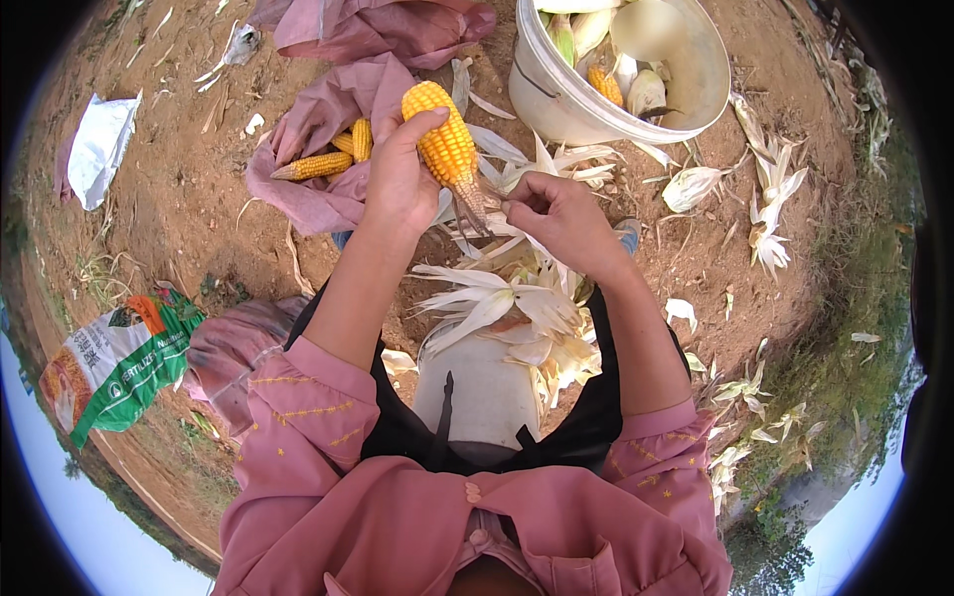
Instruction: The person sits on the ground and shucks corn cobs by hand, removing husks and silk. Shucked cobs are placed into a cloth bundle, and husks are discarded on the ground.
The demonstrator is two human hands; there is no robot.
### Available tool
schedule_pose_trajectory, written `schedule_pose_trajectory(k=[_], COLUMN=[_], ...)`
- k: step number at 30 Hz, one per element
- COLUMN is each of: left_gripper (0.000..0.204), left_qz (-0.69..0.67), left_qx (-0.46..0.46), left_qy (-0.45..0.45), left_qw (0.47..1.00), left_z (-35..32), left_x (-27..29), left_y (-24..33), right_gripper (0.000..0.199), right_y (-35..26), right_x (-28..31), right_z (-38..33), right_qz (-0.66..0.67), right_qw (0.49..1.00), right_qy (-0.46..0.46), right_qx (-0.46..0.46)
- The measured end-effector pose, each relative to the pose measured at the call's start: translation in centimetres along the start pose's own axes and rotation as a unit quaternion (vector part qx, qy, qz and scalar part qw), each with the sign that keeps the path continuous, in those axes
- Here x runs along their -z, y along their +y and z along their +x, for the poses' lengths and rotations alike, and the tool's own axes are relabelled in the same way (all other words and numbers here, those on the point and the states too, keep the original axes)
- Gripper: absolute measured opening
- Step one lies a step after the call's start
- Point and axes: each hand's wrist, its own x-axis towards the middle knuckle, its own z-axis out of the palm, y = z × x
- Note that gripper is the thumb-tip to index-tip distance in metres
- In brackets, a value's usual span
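Corn cob, one, yellow and bare, tilts in the left hand, which is closed round its lower side, thumb against the kernels. Its stem end points toward the right hand, just beside it, whose fingers curl in to the thumb; I cannot tell whether they pinch a strand. Three loose cobs lie in a pink sack beyond the left hand. One white bucket, farther out to the right, shows one yellow cob among ears in husk. One green-and-white bag lies far to the left
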Motion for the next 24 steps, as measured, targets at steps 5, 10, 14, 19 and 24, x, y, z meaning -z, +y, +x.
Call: schedule_pose_trajectory(k=[5, 10, 14, 19, 24], left_gripper=[0.033, 0.028, 0.029, 0.029, 0.029], left_qz=[-0.004, -0.017, -0.045, -0.065, -0.08], left_qx=[0.011, 0.054, 0.082, 0.085, 0.096], left_qy=[-0.01, -0.046, -0.056, -0.054, -0.066], left_qw=[1.0, 0.997, 0.994, 0.993, 0.99], left_z=[0.6, 1.0, 0.4, 0.6, 0.0], left_x=[0.8, 1.5, 0.5, 1.0, 0.3], left_y=[-0.2, -0.1, 0.4, 0.1, 0.3], right_gripper=[0.017, 0.017, 0.023, 0.036, 0.036], right_y=[0.3, 2.5, 1.5, 0.5, -1.1], right_x=[1.3, 1.4, 1.1, 0.8, -0.1], right_z=[0.0, -0.7, -0.7, 0.3, -0.1], right_qz=[-0.228, -0.493, -0.41, 0.016, 0.161], right_qw=[0.968, 0.865, 0.909, 0.997, 0.981], right_qy=[0.106, 0.043, 0.054, -0.038, -0.092], right_qx=[-0.005, -0.089, -0.052, -0.057, -0.058])
